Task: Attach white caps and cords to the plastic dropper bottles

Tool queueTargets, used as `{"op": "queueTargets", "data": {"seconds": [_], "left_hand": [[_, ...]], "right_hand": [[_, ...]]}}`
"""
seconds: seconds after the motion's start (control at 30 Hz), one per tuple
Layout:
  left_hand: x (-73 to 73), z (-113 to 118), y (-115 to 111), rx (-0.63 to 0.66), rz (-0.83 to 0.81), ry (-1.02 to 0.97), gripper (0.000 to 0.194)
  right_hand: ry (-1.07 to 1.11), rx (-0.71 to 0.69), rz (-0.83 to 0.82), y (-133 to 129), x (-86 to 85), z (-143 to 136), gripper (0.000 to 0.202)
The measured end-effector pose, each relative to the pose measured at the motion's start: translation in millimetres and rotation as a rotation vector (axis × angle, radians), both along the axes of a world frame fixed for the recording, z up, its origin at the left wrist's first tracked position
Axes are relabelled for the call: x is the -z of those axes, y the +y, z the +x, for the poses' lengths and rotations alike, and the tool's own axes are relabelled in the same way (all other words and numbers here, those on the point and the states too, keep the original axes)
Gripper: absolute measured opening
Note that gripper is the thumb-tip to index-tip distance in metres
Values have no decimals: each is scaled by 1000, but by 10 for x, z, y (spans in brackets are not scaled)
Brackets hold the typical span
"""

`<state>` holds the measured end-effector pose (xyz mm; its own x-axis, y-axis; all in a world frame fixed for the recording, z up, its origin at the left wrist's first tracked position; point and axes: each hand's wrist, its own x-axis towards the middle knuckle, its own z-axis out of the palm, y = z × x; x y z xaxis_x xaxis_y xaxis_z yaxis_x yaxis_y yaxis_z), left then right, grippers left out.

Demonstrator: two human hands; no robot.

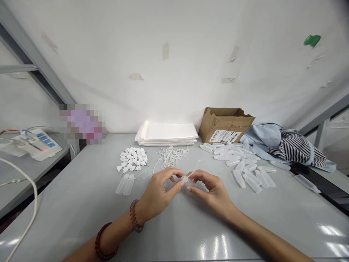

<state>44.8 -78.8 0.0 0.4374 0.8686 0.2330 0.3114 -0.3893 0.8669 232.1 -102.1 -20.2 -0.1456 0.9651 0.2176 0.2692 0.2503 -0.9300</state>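
Observation:
Between my two hands, above the middle of the table, is a small translucent plastic bottle [191,181], its round open neck turned towards me. My left hand [163,187] pinches at the neck with thumb and fingertips. My right hand [211,189] grips the bottle's body. A thin white loop strap [195,167] sticks up at the bottle; which fingers touch it I cannot tell. To the left lie two similar bottles [124,184] with straps attached. Beyond them sits a group of white caps [133,159], and a heap of white straps [173,156] lies behind my left hand.
Many loose translucent bottles [249,167] spread over the right side. A stack of white padded envelopes [169,133] and an open cardboard box [225,125] stand against the wall. Cloth [289,145] lies at the right; a power strip [40,143] and white cable [35,196] are at the left.

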Motion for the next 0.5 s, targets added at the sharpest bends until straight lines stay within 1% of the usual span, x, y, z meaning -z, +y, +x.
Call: {"op": "queueTargets", "data": {"seconds": [0.1,0.2,0.33,0.4,0.5], "left_hand": [[-18,7,-6,8,2,12,14],[-8,16,-9,20,-42,29,15],[24,24,-14,49,-123,24,18],[29,25,-17,57,-136,22,17],[24,26,-17,54,-115,22,14]], "right_hand": [[65,8,-56,6,3,2,19],[150,14,-131,19,3,4,24],[270,-65,-219,36,0,4,31],[328,-107,-272,42,-1,1,32],[351,-99,-317,46,4,-4,32]]}}
